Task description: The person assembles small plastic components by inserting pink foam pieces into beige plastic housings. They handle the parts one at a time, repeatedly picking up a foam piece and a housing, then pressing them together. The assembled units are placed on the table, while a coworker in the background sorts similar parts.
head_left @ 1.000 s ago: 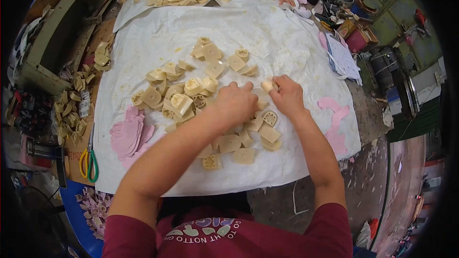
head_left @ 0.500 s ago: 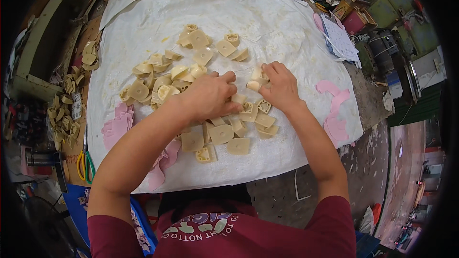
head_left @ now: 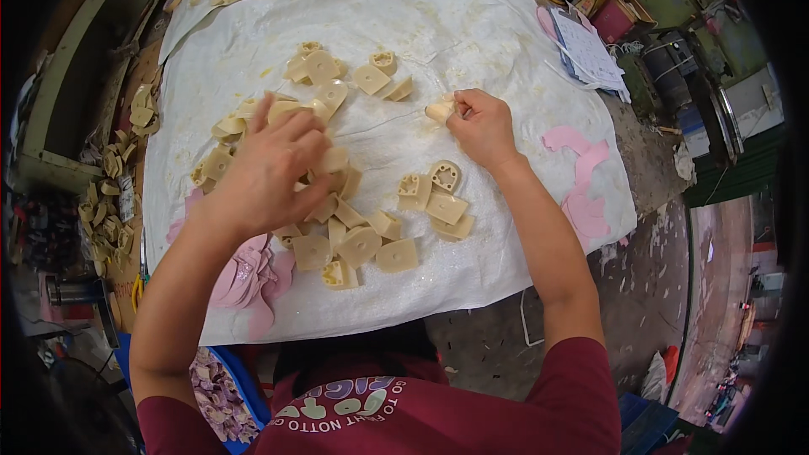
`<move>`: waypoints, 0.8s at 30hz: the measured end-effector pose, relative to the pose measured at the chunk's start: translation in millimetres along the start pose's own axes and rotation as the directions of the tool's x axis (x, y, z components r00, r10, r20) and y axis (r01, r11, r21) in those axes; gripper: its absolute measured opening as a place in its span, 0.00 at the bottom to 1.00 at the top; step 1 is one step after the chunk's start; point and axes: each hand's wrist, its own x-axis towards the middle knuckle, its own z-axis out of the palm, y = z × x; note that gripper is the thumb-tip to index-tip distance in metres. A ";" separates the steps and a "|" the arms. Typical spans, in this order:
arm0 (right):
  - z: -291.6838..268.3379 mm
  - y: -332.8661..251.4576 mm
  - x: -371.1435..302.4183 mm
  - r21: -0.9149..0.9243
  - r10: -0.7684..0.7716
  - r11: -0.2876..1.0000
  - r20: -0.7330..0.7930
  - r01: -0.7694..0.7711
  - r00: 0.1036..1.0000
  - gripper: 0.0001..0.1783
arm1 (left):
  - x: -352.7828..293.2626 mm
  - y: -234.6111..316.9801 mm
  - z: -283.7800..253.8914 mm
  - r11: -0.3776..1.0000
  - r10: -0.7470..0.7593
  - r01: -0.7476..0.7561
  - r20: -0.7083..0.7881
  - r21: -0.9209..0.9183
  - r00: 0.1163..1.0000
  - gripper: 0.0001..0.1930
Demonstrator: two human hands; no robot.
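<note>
Beyond the small cluster of beige parts (head_left: 445,205) on the cloth-covered desk (head_left: 497,261), the right hand (head_left: 483,126) pinches a beige piece (head_left: 440,111) between thumb and fingers; the piece juts out on the hand's left side, straight out past the cluster. Left of the cluster, the left hand (head_left: 282,156) hangs loosely spread over the main heap (head_left: 358,244) — it is blurred, and I cannot tell whether it grips a part. The pink cutouts (head_left: 249,274) lie left of the cluster and nearer the person, while a pink strip (head_left: 581,160) lies to its right. Half a second ago the left hand was right beside the cluster; it has since swung left over the heap, baring the cloth between heap and cluster — and the right hand now sits farther from the cluster.
</note>
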 end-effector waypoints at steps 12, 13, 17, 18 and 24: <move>-6.6 -2.2 -13.5 -0.200 -0.347 0.914 0.065 0.352 0.936 0.22 | 50.1 118.8 91.5 0.993 0.114 -0.113 0.019 -0.019 0.993 0.33; -7.2 -5.3 -13.5 -0.229 -0.338 0.910 0.069 0.345 0.939 0.22 | 50.5 120.8 96.1 0.997 0.078 -0.078 0.009 -0.023 0.997 0.31; -12.5 -3.0 -1.8 -0.206 -0.292 0.926 0.144 0.317 0.946 0.22 | 53.6 95.7 86.3 0.981 0.162 -0.135 0.211 -0.140 0.964 0.22; -11.7 -0.7 -0.6 -0.165 -0.274 0.943 0.116 0.290 0.955 0.23 | 55.1 84.4 80.3 0.970 0.175 -0.127 0.233 -0.208 0.957 0.21; -6.6 4.9 0.5 0.132 -0.002 0.991 0.095 -0.010 0.995 0.18 | 67.2 86.2 66.2 0.976 0.120 -0.081 0.192 -0.202 0.974 0.16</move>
